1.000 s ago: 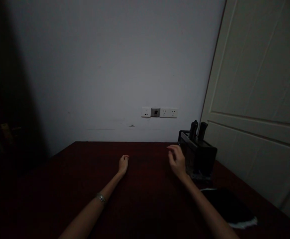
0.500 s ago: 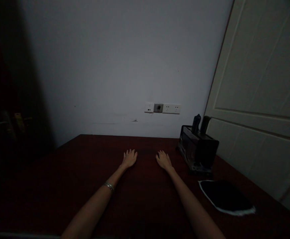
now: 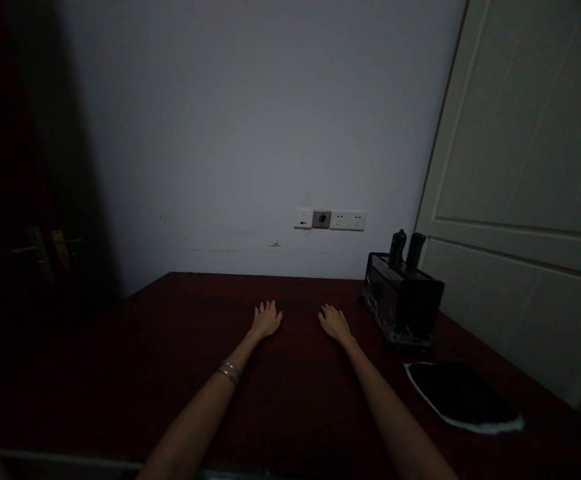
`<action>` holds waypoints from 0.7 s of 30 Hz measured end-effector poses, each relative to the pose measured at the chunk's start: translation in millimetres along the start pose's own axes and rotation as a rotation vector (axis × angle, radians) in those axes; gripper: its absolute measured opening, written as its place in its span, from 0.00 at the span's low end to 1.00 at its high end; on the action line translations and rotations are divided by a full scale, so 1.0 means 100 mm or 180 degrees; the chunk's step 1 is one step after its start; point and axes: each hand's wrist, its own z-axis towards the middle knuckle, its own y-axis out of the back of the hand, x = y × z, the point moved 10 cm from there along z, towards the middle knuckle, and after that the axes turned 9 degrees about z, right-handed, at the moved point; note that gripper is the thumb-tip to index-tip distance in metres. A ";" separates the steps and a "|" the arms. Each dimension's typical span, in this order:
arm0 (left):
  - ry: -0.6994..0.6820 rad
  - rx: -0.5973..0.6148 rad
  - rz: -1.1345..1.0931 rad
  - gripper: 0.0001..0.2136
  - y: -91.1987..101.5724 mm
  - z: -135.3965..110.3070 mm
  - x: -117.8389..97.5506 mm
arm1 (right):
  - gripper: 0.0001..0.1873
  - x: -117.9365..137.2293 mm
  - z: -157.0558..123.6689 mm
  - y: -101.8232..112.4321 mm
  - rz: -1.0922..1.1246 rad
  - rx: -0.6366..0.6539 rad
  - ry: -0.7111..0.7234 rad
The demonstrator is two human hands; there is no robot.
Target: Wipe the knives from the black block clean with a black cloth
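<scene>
My left hand [image 3: 266, 319] rests palm down on the dark red-brown table [image 3: 210, 300], its fingers spread. Bracelets [image 3: 229, 371] circle that wrist. To its right, my right hand [image 3: 335, 324] also lies flat with the fingers apart, and neither hand holds anything. Closest to the right hand is a black box-shaped holder [image 3: 404, 300] with a glossy side. Two dark handle-like pieces [image 3: 397, 249] stick up from its top; what they belong to is hidden. In front of the holder lies a flat black piece [image 3: 465, 395] with a whitish edge, perhaps cloth.
A pale wall [image 3: 240, 167] rises behind the table, with a row of sockets and switches [image 3: 330, 219]. On the right stands a cream panelled door or cabinet front [image 3: 515, 173]. At the dark left side, a metal door handle [image 3: 60, 249] shows.
The whole view has shifted slightly, so the table, holder and wall sockets appear a little further right. Both hands stay flat on the table.
</scene>
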 end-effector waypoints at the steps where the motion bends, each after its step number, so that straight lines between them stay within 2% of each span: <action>1: 0.0011 -0.0005 -0.0017 0.28 0.01 0.00 0.00 | 0.25 0.00 0.00 0.00 -0.0003 0.0001 -0.0002; 21: -0.0068 -0.0056 -0.0170 0.19 0.07 -0.03 -0.01 | 0.25 -0.01 0.01 -0.01 -0.0018 -0.0008 -0.0008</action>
